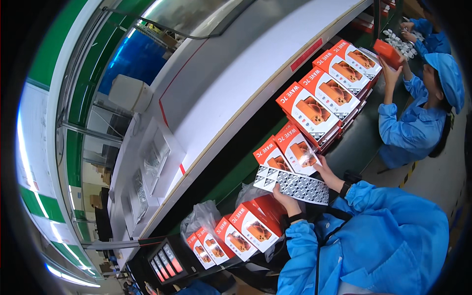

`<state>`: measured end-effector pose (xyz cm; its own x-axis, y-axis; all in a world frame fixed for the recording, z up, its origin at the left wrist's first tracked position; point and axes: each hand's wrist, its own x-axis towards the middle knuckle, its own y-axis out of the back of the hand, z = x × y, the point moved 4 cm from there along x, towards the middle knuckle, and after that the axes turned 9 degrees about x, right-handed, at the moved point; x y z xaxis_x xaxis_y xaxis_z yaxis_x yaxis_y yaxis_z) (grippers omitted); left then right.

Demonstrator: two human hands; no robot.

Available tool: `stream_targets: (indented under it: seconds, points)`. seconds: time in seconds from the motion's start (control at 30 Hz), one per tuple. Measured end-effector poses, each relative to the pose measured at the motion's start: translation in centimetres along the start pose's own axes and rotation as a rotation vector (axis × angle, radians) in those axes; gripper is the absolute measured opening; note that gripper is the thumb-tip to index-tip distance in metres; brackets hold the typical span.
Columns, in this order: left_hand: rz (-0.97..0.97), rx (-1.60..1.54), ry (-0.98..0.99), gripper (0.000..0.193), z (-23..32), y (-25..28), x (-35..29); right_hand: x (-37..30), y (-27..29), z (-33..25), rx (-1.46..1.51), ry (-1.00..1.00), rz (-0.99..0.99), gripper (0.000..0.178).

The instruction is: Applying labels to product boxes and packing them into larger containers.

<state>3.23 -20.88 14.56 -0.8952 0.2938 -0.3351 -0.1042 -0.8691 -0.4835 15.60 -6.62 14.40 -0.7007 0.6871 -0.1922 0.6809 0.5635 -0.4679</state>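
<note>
My left hand (285, 197) grips the lower edge of a white sheet of black-and-white labels (292, 185), its thumb on top. The sheet is tilted and covers the lower part of one red-and-white phone box (273, 156). My right hand (329, 174) is closed at the lower right edge of another phone box (297, 151), just above the sheet; its fingertips are partly hidden. Both boxes show an orange phone picture on the front.
Stacked phone boxes (339, 78) stand beyond my right hand; a row of similar boxes (241, 236) lies left. Crumpled clear plastic bags (199, 219) lie behind that row. A white shelf (236, 88) runs along the bench. A co-worker in blue (418, 118) holds a red box (388, 53).
</note>
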Motion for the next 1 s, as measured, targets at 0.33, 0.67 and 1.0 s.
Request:
stream_targets:
  seconds: [0.33, 0.67, 1.0]
  points:
    - [-0.038, 0.002, 0.089, 0.048, 0.6, -3.4, 1.9, 2.7, -2.8, -2.8, 0.621, -0.324, 0.011, 0.054]
    - [0.199, 1.061, -0.637, 0.029, 6.7, -5.3, -3.0, -3.2, -0.1, -4.7, 0.123, -0.360, -0.126, 0.043]
    - [-0.210, 0.702, -0.303, 0.017, 13.0, -6.7, -14.1, -7.9, -6.0, -11.5, -0.068, -0.220, -0.618, 0.016]
